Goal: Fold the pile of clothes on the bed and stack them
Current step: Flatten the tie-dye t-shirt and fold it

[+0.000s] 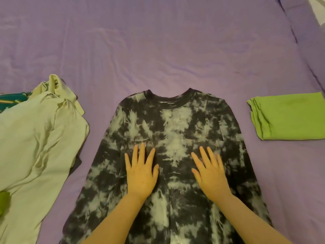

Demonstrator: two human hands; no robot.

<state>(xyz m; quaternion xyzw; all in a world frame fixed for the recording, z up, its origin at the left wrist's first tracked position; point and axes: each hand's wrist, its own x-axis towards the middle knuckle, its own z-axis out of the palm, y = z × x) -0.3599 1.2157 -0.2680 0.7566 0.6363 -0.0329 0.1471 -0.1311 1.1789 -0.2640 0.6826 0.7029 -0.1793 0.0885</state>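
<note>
- The left hand (141,170) lies flat, palm down, on the chest of the tie-dye shirt (173,131), fingers straight and spread, pointing toward 12 o'clock.
- The right hand (210,169) lies flat in the same way just to the 3 o'clock side of the left one, fingers spread and tilted slightly toward 11 o'clock; the 2 hands are apart, with a strip of shirt between them, and neither grips any cloth.
- Both bare forearms run in from 6 o'clock across the shirt's lower part.
- The black-and-white tie-dye shirt is spread face up in the middle of the bed, its dark collar (168,100) at 12 o'clock and its hem out of view at 6 o'clock.
- At 9 o'clock of the shirt, near it, a crumpled pale cream garment (35,138) tops the unfolded pile, with a teal striped piece (12,99) showing behind it.
- At 3 o'clock, well apart from the shirt, sits 1 folded lime-green garment (288,118).
- A wrinkled purple bedsheet (158,50) lies under everything.
</note>
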